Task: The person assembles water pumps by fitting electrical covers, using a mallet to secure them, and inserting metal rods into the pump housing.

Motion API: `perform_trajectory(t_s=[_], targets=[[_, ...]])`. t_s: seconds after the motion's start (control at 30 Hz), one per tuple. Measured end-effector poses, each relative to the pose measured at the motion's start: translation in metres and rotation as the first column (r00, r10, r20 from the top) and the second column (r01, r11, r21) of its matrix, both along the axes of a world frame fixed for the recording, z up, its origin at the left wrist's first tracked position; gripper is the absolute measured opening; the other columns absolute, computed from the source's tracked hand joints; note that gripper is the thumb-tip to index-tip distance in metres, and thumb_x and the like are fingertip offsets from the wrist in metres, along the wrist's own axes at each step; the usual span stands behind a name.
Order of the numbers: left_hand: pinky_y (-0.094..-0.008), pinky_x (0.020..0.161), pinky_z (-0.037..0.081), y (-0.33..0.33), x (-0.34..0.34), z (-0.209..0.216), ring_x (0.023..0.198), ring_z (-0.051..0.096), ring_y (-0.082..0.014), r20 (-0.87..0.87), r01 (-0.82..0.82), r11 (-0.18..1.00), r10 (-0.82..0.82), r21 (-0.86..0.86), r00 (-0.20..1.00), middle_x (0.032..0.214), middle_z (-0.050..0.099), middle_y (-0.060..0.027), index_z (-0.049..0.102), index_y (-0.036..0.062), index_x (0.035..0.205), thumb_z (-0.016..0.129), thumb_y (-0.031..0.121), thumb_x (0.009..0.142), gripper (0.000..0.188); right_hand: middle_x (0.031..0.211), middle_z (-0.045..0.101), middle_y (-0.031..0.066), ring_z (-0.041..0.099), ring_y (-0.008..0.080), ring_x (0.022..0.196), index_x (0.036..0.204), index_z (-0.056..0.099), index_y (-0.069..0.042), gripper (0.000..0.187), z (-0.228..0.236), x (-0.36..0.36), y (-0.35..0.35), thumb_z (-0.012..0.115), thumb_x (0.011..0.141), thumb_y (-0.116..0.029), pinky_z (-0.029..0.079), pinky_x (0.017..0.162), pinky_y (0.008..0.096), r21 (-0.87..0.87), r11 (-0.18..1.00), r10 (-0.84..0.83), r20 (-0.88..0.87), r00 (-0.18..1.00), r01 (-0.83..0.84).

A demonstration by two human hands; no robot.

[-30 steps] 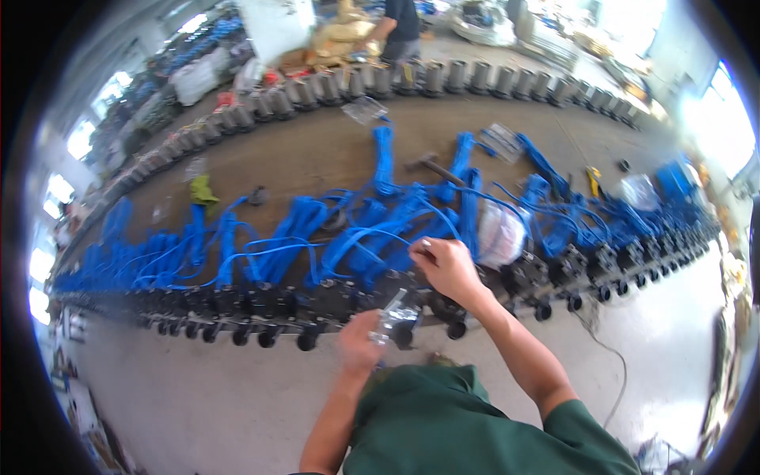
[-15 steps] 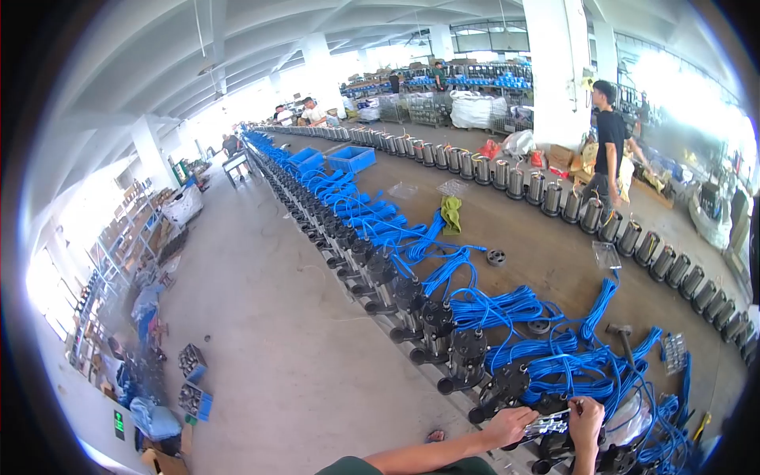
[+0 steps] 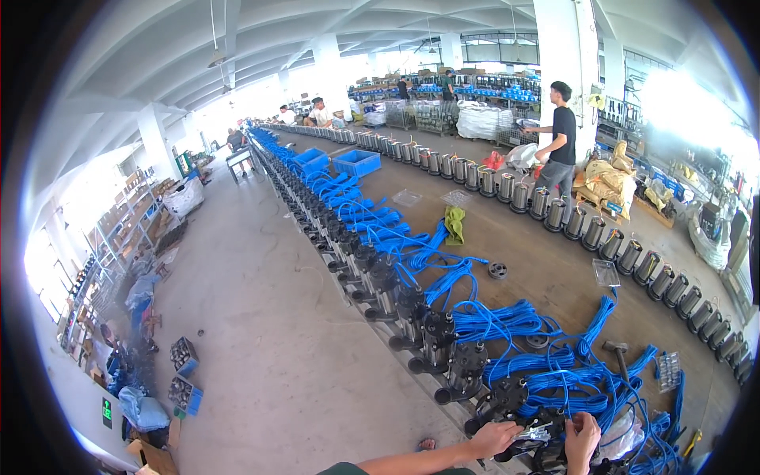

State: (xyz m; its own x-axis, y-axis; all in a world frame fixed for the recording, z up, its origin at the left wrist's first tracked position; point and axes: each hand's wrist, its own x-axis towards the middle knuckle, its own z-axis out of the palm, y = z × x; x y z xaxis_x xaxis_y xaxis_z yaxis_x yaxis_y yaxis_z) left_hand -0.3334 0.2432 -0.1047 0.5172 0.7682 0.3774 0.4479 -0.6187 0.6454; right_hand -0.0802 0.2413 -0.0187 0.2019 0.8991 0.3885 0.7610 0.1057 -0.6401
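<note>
My left hand [image 3: 495,439] is closed on a bunch of slim, shiny metal screws [image 3: 536,432], whose ends stick out past the fingertips to the right. My right hand [image 3: 583,441] is just beside them, fingers bent down over the top of a black pump [image 3: 546,419]; what its fingertips pinch, if anything, is too small to make out. Another black pump [image 3: 503,396] stands just beyond, in a long row along the table's left edge. Bundled blue cables [image 3: 570,388] lie on the table behind these pumps.
A hammer [image 3: 621,360], a clear plastic tray [image 3: 669,370] and a clear bag [image 3: 621,435] lie near my right hand. Blue crates [image 3: 356,161] sit farther along the table [image 3: 546,273]. Steel motor cylinders [image 3: 594,233] line its far side, where a person [image 3: 560,134] walks.
My left hand has shifted slightly left and down with the screws. My right hand has come down over the pump, apart from the bunch. The person across the table has moved left.
</note>
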Motion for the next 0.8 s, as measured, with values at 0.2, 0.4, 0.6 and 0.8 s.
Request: perform_trajectory(t_s=[0.2, 0.4, 0.6, 0.8], targets=[[-0.0355, 0.06, 0.05, -0.035, -0.021, 0.051, 0.072, 0.065, -0.0245, 0.012, 0.057, 0.797, -0.063, -0.601, 0.998, 0.083, 0.067, -0.0087, 0.068, 0.0037, 0.11, 0.065, 0.03, 0.1, 0.028, 0.098, 0.074, 0.0111, 0.068, 0.0158, 0.08, 0.111, 0.073, 0.0, 0.023, 0.048, -0.031, -0.066, 0.074, 0.097, -0.018, 0.055, 0.072, 0.0293, -0.049, 0.985, -0.172, -0.23, 0.958, 0.165], [-0.0288, 0.048, 0.036, -0.054, -0.023, 0.102, 0.049, 0.05, -0.0095, 0.433, 0.317, 0.394, 0.25, -0.862, 0.866, 0.057, 0.057, 0.0003, 0.072, 0.0066, 0.077, 0.059, 0.034, 0.103, 0.04, 0.089, 0.066, -0.0001, 0.06, 0.0087, 0.078, 0.118, 0.065, -0.002, 0.023, 0.028, -0.078, -0.082, 0.072, 0.097, -0.008, 0.049, 0.071, 0.023, -0.114, 0.945, 0.121, -0.749, 0.652, -0.306], [-0.0273, 0.047, 0.034, -0.059, -0.023, 0.11, 0.05, 0.049, -0.0094, 0.58, 0.443, 0.478, 0.186, -0.758, 0.793, 0.063, 0.058, 0.0014, 0.072, 0.0064, 0.083, 0.054, 0.029, 0.104, 0.036, 0.082, 0.066, -0.001, 0.055, 0.005, 0.065, 0.106, 0.063, -0.004, 0.017, 0.036, -0.092, -0.073, 0.074, 0.093, -0.004, 0.04, 0.056, 0.0227, -0.205, 0.9, 0.045, -0.835, 0.548, -0.385], [-0.0264, 0.048, 0.038, -0.07, -0.03, 0.105, 0.052, 0.053, -0.0097, 0.538, 0.421, 0.376, 0.296, -0.825, 0.789, 0.067, 0.064, -0.0014, 0.073, 0.0051, 0.087, 0.054, 0.03, 0.103, 0.035, 0.072, 0.063, -0.003, 0.052, 0.0044, 0.062, 0.091, 0.067, -0.002, 0.011, 0.046, -0.096, -0.08, 0.069, 0.099, -0.01, 0.039, 0.055, 0.0235, -0.264, 0.86, 0.123, -0.724, 0.679, -0.436]])
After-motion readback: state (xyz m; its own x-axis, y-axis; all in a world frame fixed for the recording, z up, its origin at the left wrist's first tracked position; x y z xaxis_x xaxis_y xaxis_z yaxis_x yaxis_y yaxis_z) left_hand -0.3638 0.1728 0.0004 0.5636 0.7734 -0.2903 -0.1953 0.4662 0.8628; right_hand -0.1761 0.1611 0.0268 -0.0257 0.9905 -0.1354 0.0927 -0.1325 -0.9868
